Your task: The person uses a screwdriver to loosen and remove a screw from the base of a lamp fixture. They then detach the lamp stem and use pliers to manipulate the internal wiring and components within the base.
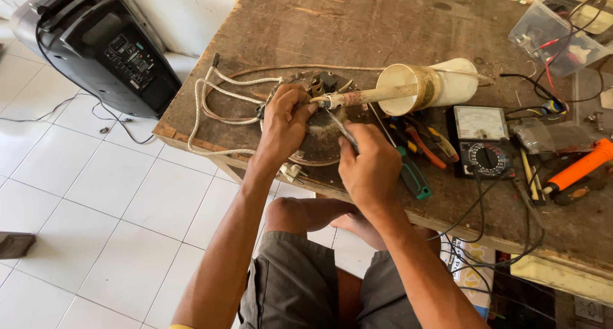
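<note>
Both hands work on a round, dark, grimy plate [319, 134] lying flat at the table's [357, 29] near edge. Left hand [284, 121] grips its rim; right hand [369, 166] pinches a thin metal tool [338, 126] slanting up-left onto it. White cord [214, 102] trails left; multimeter [482, 140] sits right.

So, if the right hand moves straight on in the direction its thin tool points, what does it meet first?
Most likely the round dark appliance base, close to the left hand. The right hand aims its thin metal tool up-left at it; depth is unclear.
</note>
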